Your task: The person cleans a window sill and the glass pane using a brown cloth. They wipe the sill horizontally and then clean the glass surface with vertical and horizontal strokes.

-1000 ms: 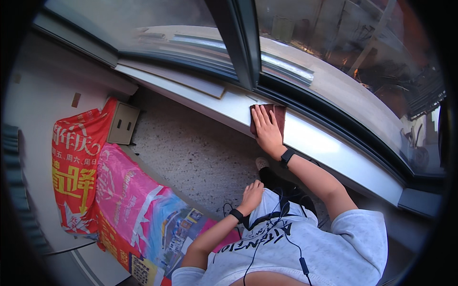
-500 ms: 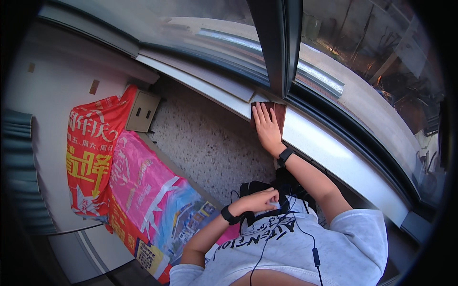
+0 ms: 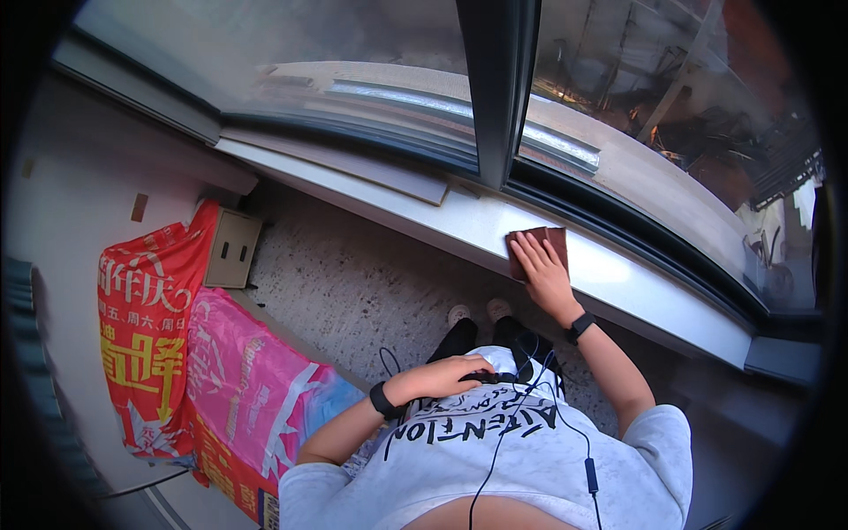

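Note:
My right hand [image 3: 543, 269] holds a folded brown cloth [image 3: 556, 240] down on the white window sill [image 3: 618, 274]. Its fingers stretch over the top of the cloth, close to the dark window frame. In front of my waist, my left hand [image 3: 439, 377] rests with its fingers curled in, beside a black strap [image 3: 488, 378] or cord bundle; what they hold, if anything, is hidden. A thin black cable [image 3: 574, 433] with a small inline box hangs down my shirt.
A thin flat board [image 3: 371, 172] lies on the sill to the left. Red and pink printed plastic sheets [image 3: 238, 380] cover something low at left, next to a small beige cabinet [image 3: 233, 249]. Tall glass panes [image 3: 353, 53] rise behind the sill; speckled floor [image 3: 336, 256] lies below.
My right hand and the cloth have slid along the sill, to the right and nearer. My left hand has settled lower against my waist. The view has shifted, and my feet now show.

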The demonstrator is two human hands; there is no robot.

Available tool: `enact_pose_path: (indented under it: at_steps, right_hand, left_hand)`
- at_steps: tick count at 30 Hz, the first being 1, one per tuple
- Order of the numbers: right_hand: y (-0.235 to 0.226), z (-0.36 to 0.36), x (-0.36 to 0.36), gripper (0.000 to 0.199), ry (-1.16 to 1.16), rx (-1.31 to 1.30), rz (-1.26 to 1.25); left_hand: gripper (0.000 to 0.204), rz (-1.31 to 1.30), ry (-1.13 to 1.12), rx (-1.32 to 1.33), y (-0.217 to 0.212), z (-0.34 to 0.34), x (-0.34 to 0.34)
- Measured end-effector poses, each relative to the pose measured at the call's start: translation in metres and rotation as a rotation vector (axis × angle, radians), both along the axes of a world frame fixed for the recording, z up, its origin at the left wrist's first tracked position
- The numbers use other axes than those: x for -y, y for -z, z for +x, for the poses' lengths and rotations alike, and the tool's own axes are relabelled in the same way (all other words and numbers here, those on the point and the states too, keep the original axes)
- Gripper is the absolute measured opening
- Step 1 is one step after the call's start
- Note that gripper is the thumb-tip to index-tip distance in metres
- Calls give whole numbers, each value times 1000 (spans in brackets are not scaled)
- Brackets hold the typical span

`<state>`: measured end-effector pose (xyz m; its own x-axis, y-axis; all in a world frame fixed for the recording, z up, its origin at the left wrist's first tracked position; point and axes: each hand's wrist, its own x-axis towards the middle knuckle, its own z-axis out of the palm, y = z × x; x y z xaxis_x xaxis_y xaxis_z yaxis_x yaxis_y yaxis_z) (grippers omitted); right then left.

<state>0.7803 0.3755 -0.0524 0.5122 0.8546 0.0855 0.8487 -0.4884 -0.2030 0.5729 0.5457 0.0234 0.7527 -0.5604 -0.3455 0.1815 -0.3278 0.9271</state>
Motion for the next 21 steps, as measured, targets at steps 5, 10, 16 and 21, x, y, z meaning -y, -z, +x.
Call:
enact_pose_path:
  at_steps: [5, 10, 16, 21]
  right_hand:
    - [4, -7, 14, 80, 129, 63, -12]
    - [1, -13, 3, 82, 211, 43, 0]
    - [5, -17, -1, 85, 244, 70, -26]
    - [2, -18, -6, 88, 300, 57, -41]
  left_hand:
    - [33, 20, 155, 155, 15, 2, -30]
    - [27, 198, 328, 348, 25, 11, -34]
    - [24, 117, 344, 543, 45, 8, -41]
    - [28, 105, 377, 557, 58, 7, -46]
